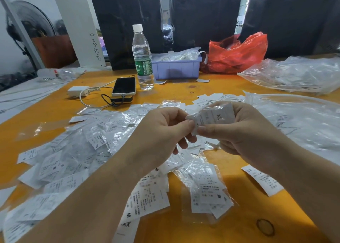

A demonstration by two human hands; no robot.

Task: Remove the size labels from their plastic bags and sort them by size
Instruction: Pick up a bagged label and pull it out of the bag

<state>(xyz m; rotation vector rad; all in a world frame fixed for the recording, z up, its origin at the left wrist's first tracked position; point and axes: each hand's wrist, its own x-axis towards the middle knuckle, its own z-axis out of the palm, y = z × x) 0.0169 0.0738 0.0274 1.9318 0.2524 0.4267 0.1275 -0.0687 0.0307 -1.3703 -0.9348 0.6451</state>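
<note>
Orange worktop (184,90) lies under a wide heap of labels (88,143) and clear bags, most print too blurred to read, and both forearms run off the bottom edge. Above the heap, the right hand (239,130) curls its grip round a bagged XL label (215,118), partly hiding it. The left hand (165,126) pinches its near corner.

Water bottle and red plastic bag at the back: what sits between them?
In the head view, a purple plastic bin holding clear bags sits between the water bottle and the red plastic bag.
</note>
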